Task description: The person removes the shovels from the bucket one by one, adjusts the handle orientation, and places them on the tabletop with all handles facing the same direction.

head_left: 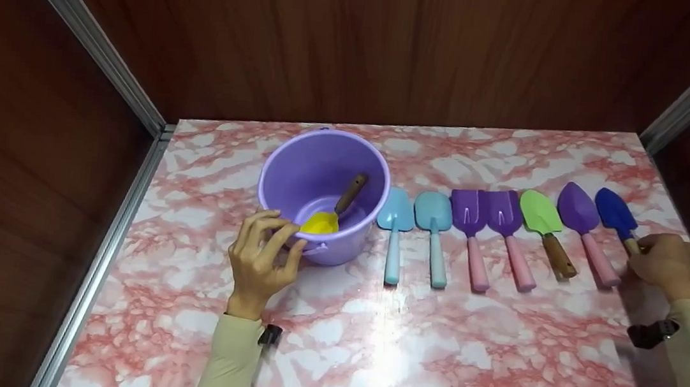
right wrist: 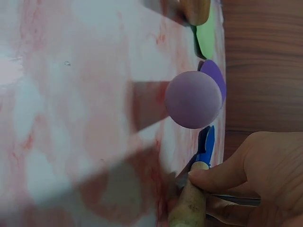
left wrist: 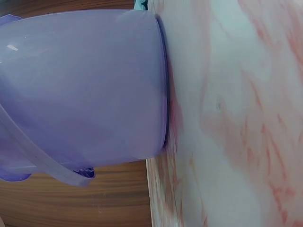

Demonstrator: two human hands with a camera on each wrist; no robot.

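Note:
A purple bucket (head_left: 298, 150) stands upright at the left, holding a yellow trowel (head_left: 321, 223) with a brown wooden handle. My left hand (head_left: 261, 258) grips the bucket's near rim, fingertips over the edge and thumb below outside. In the left wrist view the bucket (left wrist: 90, 85) fills the left side, and its handle (left wrist: 38, 151) hangs down along the wall. At the far right, my right hand (head_left: 671, 266) pinches the light wooden handle of a blue trowel (head_left: 615, 210). The right wrist view has thumb and fingers around that handle (right wrist: 191, 203), near the blue blade.
Between bucket and right hand lies a row: two light-blue shovels (head_left: 433, 212), two purple shovels (head_left: 503, 211) with pink handles, a green trowel (head_left: 540, 211) and a purple trowel (head_left: 579, 208). Dark wood panels (head_left: 399, 45) enclose the marbled table (head_left: 327, 358) on three sides.

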